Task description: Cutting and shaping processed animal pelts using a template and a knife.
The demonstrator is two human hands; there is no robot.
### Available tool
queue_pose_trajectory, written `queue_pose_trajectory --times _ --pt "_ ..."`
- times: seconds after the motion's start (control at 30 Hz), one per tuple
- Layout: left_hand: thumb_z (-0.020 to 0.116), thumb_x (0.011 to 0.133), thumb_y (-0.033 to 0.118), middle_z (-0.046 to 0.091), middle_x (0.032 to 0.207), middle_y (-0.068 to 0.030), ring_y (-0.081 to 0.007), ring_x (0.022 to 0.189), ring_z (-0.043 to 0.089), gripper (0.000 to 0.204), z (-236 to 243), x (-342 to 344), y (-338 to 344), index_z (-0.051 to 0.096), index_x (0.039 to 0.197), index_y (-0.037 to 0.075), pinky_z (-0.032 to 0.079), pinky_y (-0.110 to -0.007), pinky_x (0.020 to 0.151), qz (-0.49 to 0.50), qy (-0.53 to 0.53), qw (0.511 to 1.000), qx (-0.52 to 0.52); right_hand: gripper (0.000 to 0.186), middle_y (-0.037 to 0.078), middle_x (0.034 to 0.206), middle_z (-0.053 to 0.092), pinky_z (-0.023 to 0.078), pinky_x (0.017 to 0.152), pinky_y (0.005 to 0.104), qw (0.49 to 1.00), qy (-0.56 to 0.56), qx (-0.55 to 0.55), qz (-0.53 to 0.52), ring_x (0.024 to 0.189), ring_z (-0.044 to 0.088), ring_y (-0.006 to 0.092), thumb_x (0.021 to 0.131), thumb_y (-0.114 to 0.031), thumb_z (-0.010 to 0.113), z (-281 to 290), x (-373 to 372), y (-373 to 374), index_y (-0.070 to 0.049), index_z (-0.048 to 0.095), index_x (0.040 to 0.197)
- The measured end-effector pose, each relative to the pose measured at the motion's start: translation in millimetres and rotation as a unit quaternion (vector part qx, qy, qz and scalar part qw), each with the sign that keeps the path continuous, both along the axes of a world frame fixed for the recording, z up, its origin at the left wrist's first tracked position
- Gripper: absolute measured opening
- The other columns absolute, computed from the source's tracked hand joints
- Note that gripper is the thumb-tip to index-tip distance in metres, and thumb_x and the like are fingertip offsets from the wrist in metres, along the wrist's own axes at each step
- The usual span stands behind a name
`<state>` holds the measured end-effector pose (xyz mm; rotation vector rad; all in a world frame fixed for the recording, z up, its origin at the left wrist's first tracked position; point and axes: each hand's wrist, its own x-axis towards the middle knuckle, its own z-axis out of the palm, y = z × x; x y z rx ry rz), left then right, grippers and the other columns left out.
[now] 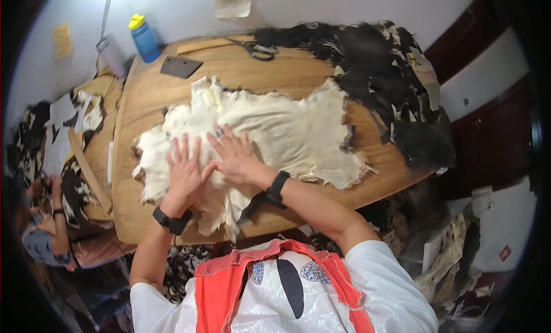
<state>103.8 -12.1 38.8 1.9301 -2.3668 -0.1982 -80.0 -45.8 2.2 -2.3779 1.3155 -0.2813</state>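
A cream-coloured animal hide (287, 129) lies spread over the wooden table, its pale skin side up and dark fur showing along the ragged edges. Flat on its left half rests my left hand (186, 175), fingers stretched out and pointing away from me. My right hand (234, 158) presses on the hide just beside it, fingers spread, a ring on one of them. The two thumbs meet or nearly meet. Soft wrinkles run across the hide to the right of my hands, and its near edge hangs toward the table's front.
Dark fur pieces (373, 63) heap along the table's (293, 75) far right. Scissors (261, 51), a dark flat plate (181, 67) and a blue bottle with a yellow lid (144, 40) sit at the back. At far left, another person (51, 230) is beside a second table with hides.
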Motion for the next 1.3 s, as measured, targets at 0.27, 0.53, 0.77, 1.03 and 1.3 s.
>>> queue_pose_trajectory --times 0.27,0.53,0.77,1.03,1.3 --pt "0.062 0.089 0.055 0.008 0.167 -0.0239 -0.0499 0.152 0.002 0.096 -20 20 -16 0.02 0.16 0.007 0.01 -0.074 0.113 -0.041 -0.013 0.997 0.068 0.084 0.023 0.162 0.028 0.015 0.117 0.0656 0.956 0.059 0.012 -0.286 0.153 0.016 0.0383 0.097 -0.059 0.048 -2 -204 -54 -0.003 0.029 0.157" --pt "0.058 0.092 0.042 0.008 0.169 -0.0177 -0.0441 0.154 -0.001 0.085 -22 50 -30 0.02 0.162 0.013 0.006 -0.072 0.115 0.094 0.001 0.992 0.079 0.062 0.026 0.121 0.063 0.051 0.09 0.0522 0.86 0.041 -0.001 -0.508 0.113 0.062 0.0419 0.096 -0.049 0.057 -5 -263 -44 0.001 0.05 0.132" --pt "0.054 0.095 0.044 0.009 0.169 -0.0162 -0.0425 0.155 0.0 0.081 -36 16 -39 0.019 0.162 0.015 0.006 -0.072 0.115 0.107 -0.004 0.99 0.092 0.056 0.027 0.093 0.069 0.054 0.074 0.0519 0.894 -0.068 -0.019 -0.443 0.088 0.068 0.0434 0.096 -0.037 0.061 -11 -325 -68 0.001 0.042 0.133" --pt "0.046 0.103 0.045 0.011 0.165 -0.0273 -0.0493 0.151 0.007 0.077 20 -36 -24 0.017 0.16 0.003 0.009 -0.058 0.122 0.13 -0.114 0.983 0.065 0.025 0.015 0.094 0.065 0.05 0.073 0.049 0.898 -0.04 -0.108 -0.425 0.087 0.066 0.0377 0.091 -0.033 0.068 34 -457 -86 -0.009 0.063 0.093" --pt "0.049 0.102 0.039 0.009 0.166 -0.0255 -0.0471 0.152 0.004 0.077 20 -51 -40 0.016 0.16 0.001 0.007 -0.055 0.123 0.117 -0.136 0.98 0.084 0.058 0.015 0.147 0.046 0.039 0.1 0.0581 0.695 0.321 -0.245 -0.595 0.136 0.043 0.0328 0.089 -0.027 0.063 75 -752 -126 -0.011 0.05 0.142"
